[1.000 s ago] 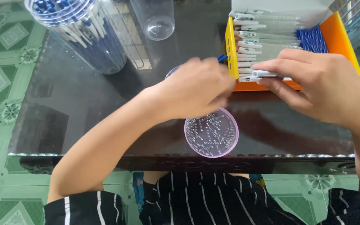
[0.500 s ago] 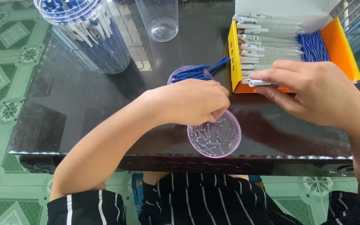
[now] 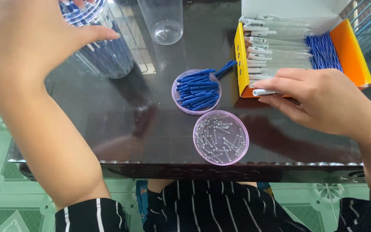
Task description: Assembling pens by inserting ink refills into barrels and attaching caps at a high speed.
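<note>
Right hand rests at the front edge of the orange-and-yellow box, fingers curled together and pinched on one white pen barrel, whose tip juts out to the left just beside the box's yellow wall. Box holds a row of white pen barrels and a cluster of blue parts (packed side by side). Left hand is raised near the top left, fingers spread wide and holding nothing, just in front of the clear tub of pens. On the dark glass table, between the hands, sit two pink-rimmed round lids: one with blue caps, one with small metal springs. Empty clear cup stands further back.
</note>
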